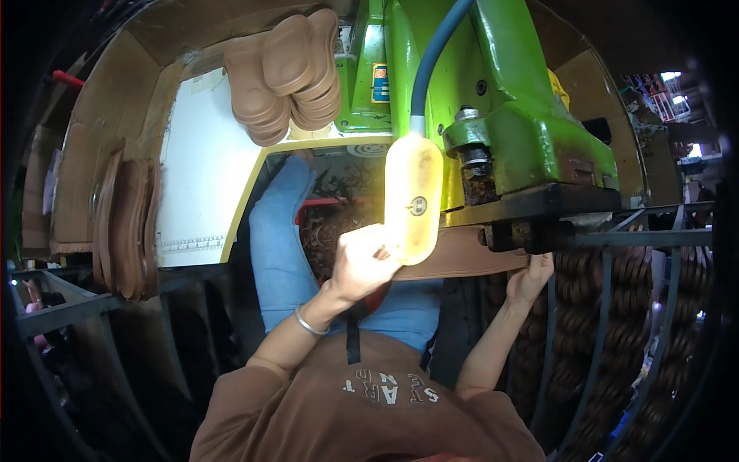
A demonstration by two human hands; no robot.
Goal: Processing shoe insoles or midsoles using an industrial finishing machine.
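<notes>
The left hand [366, 262] is closed on the near left end of a long brown sole [469, 256], its fingertips partly hidden by a glowing yellow lamp [414, 196]. The right hand [531, 279] pinches the sole's right end, fingers bent over it. Stretched between the 2 hands, the sole lies just below the dark lower parts of a green machine [531, 115]; whether it touches them cannot be told. The lamp hangs in front, on a blue-grey flexible neck [429, 65].

To the left, a white table [196, 169] with a yellow edge carries 2 piles of brown soles [296, 58] near the machine. More soles [127, 223] stand on edge at the table's left side. Brown scraps [327, 235] lie between the person's legs.
</notes>
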